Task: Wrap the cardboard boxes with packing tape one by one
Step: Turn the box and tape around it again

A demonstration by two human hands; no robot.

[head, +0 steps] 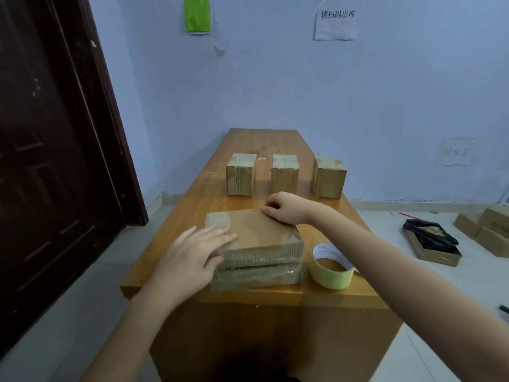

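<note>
Cardboard, a flat box [256, 244] showing clear tape on its near face, sits near the front edge of the wooden worktop [264, 142] in the head view. At its 9 o'clock edge the left hand [190, 257] lies flat with fingers straight over the top. At 1 o'clock the right hand [286, 208] has its fingers curled, pinching at the far right corner. A roll of packing tape [332, 267] lies just beside the box at 3 o'clock. Three small taped boxes [284, 173] stand in a row at 12 o'clock, well apart from it.
</note>
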